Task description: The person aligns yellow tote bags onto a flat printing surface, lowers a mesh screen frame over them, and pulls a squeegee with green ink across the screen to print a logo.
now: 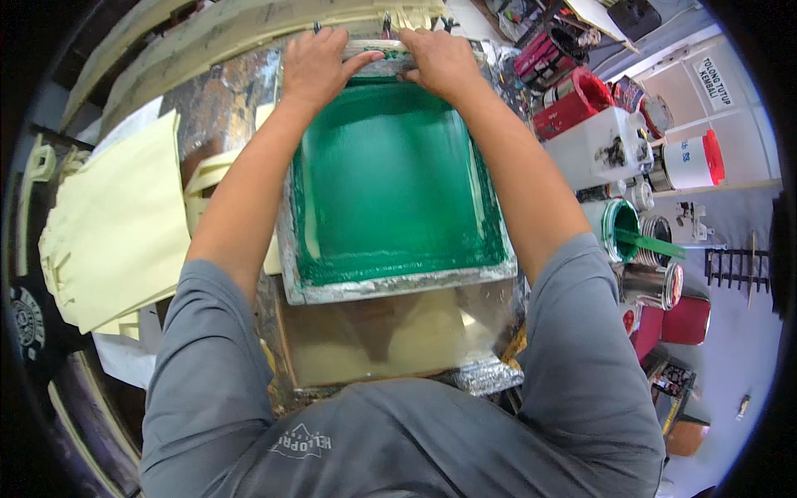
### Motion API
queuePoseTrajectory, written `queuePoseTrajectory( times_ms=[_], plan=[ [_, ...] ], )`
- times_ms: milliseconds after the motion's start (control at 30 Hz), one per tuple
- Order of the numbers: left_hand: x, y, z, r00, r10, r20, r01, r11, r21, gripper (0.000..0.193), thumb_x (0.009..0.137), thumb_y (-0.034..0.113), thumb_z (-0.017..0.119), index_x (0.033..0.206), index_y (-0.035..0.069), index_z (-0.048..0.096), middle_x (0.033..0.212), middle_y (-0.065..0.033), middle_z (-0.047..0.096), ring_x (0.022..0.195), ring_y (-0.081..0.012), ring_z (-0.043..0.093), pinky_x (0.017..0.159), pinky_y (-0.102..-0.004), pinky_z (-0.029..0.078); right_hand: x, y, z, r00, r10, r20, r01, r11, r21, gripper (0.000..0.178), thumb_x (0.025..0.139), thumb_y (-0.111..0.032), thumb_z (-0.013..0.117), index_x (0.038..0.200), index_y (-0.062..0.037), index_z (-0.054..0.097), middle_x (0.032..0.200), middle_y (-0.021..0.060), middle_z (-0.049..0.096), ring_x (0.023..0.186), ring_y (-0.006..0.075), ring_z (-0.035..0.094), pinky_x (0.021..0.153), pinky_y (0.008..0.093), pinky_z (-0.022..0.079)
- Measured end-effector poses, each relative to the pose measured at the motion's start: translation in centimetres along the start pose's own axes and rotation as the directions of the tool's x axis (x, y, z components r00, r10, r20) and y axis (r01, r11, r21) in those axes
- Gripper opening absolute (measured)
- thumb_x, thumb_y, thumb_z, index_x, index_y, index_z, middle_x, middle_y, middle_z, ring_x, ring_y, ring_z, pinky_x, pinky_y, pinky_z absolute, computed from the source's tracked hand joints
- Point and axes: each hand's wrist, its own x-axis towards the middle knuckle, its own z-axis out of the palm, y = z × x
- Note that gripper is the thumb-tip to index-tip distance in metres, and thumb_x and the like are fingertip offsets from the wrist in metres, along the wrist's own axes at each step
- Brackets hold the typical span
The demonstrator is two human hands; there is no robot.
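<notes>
A screen-printing frame [398, 285] lies before me, its inner mesh [394, 183] coated with wet green ink. At its far end is an ink-stained wooden bar, apparently the squeegee [378, 48], with a dark green band along its near side. My left hand [314, 70] is closed over the bar's left part, its thumb lying toward the middle. My right hand [444, 65] grips the right part, thumb on the near side. Most fingertips are hidden behind the bar. Under the frame's near edge, a smooth brownish printing surface [374, 336] shows.
Pale yellow sheets [124, 224] are stacked at the left; more lie on boards [249, 33] beyond. To the right stand a green ink can [616, 231] with a green stick, a white jerrycan [594, 145], a red container [573, 104] and a white tub [693, 160]. Crumpled foil [488, 375] lies near me.
</notes>
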Motion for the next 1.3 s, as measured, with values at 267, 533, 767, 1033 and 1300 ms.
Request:
queuePoseTrajectory(
  times_ms=[267,533,767,1033,1300],
  plan=[
    [-7.8,4.7,-7.2,0.998,0.058,-0.039,-0.061,0.995,-0.08,0.06,0.088,0.067,0.071,0.081,0.009,0.061,0.081,-0.0091,0.063,0.076,-0.0317,0.06,0.071,-0.0447,0.048,-10.6,-6.5,-5.3,0.995,0.074,0.067,-0.079,0.995,0.069,0.045,0.077,-0.022,0.085,0.116,-0.0137,0.063,0.107,0.0087,0.071,0.103,0.0345,0.071,0.081,0.0528,0.053],
    [-17.4,11.0,-17.8,0.997,-0.01,0.08,0.023,0.986,-0.163,0.058,0.079,0.065,0.078,0.082,0.009,0.062,0.079,-0.0073,0.057,0.074,-0.0291,0.058,0.069,-0.0424,0.046,-21.8,-14.3,-11.1,0.982,0.075,0.171,-0.086,0.995,0.053,0.054,0.075,-0.025,0.089,0.118,-0.0135,0.058,0.104,0.0073,0.066,0.1,0.0323,0.066,0.08,0.0486,0.048],
    [-17.9,9.8,-20.4,0.995,-0.095,-0.005,0.09,0.953,-0.288,0.078,0.07,0.067,0.085,0.116,0.005,0.069,0.104,-0.0095,0.059,0.103,-0.0321,0.056,0.091,-0.0511,0.043,-21.7,-13.8,-11.8,0.988,0.068,0.138,-0.077,0.995,0.058,0.048,0.084,-0.028,0.084,0.123,-0.0142,0.06,0.106,0.0076,0.064,0.102,0.0307,0.063,0.083,0.0474,0.045],
    [-29.6,7.3,-22.4,0.874,-0.381,0.3,0.442,0.881,-0.167,0.092,0.061,0.061,0.094,0.128,0.002,0.073,0.113,-0.0099,0.065,0.106,-0.0273,0.057,0.096,-0.0461,0.034,-25.1,-16.4,-13.8,0.998,0.042,0.041,-0.049,0.981,0.188,0.039,0.092,-0.023,0.074,0.129,-0.0183,0.064,0.106,0.0066,0.063,0.102,0.0282,0.059,0.095,0.0503,0.041],
    [-16.4,8.8,-24.7,0.732,-0.681,-0.005,0.228,0.252,-0.94,0.083,0.09,0.018,0.088,0.157,-0.004,0.044,0.144,-0.0176,0.061,0.115,-0.0215,0.064,0.1,-0.0357,0.053,-14.8,-12.1,-22.7,0.915,0.016,-0.404,-0.047,0.997,-0.065,0.037,0.09,-0.044,0.074,0.113,-0.0148,0.072,0.094,0.0043,0.066,0.096,0.026,0.064,0.095,0.0476,0.036]
  ],
)
